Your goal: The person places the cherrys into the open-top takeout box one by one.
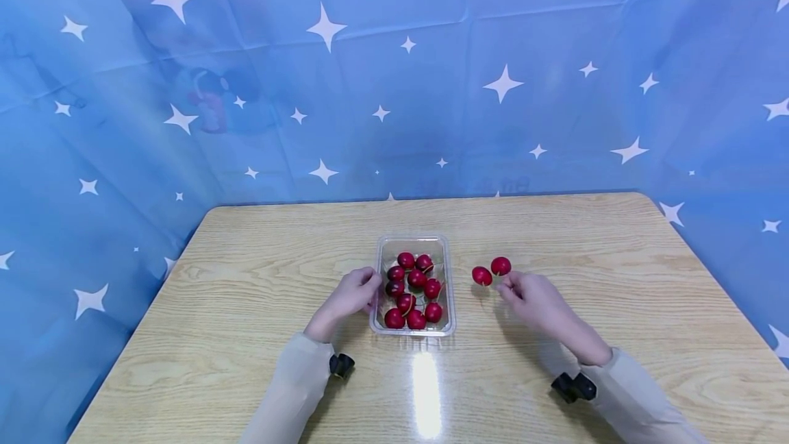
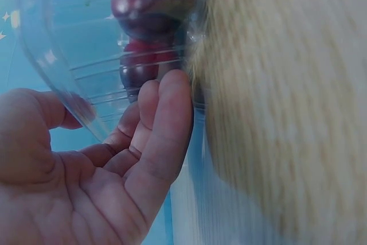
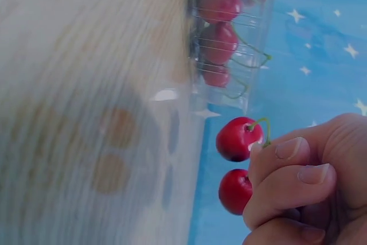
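Observation:
A clear plastic box [image 1: 452, 300] stands on the table with several dark red cherries [image 1: 416, 279] inside, some with green stems. My left hand [image 1: 354, 291] holds the box's left wall, thumb over the rim and fingers against the outside, as the left wrist view shows. To the right of the box, my right hand [image 1: 535, 300] pinches cherry stems between thumb and forefinger. Two bright red cherries, one [image 1: 482, 276] nearer the box and another [image 1: 501, 266] beside it, hang above the table. In the right wrist view, a curved green stem [image 3: 265, 123] runs from the upper cherry to the fingertips.
The wooden table [image 1: 271, 252] has rounded far corners. Behind it hangs a blue cloth [image 1: 382, 74] with white stars. A bright light reflection [image 1: 426, 389] lies on the tabletop in front of the box.

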Motion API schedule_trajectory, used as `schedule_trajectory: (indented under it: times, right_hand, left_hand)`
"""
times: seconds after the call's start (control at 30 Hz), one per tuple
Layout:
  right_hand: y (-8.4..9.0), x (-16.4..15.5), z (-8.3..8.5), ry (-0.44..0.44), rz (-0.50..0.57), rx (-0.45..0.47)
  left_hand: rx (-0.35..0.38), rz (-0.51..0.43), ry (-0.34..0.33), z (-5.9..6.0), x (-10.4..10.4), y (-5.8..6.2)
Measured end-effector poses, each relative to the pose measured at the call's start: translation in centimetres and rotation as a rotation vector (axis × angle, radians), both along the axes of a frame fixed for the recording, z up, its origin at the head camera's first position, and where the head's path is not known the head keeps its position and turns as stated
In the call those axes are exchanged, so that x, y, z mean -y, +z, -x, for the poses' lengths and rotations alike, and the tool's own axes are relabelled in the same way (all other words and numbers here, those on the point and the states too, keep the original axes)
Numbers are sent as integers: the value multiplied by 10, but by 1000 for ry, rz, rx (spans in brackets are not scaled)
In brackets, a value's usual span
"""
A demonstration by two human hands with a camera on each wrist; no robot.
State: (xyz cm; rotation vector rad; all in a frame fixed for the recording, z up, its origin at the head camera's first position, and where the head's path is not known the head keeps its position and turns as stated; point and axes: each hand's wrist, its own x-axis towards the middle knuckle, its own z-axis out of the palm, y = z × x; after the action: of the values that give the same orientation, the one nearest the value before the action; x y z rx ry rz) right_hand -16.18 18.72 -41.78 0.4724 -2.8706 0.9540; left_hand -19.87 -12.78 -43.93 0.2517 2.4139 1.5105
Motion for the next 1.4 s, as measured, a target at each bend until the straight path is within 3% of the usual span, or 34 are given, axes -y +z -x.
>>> schedule_trajectory:
  times: [0.73,1.4]
  right_hand:
    - [20,11,0,33,-6,-53]
    - [26,28,3,70,12,-91]
  left_hand:
    - [4,2,2,-1,-1,1]
    - [3,8,2,-1,-1,2]
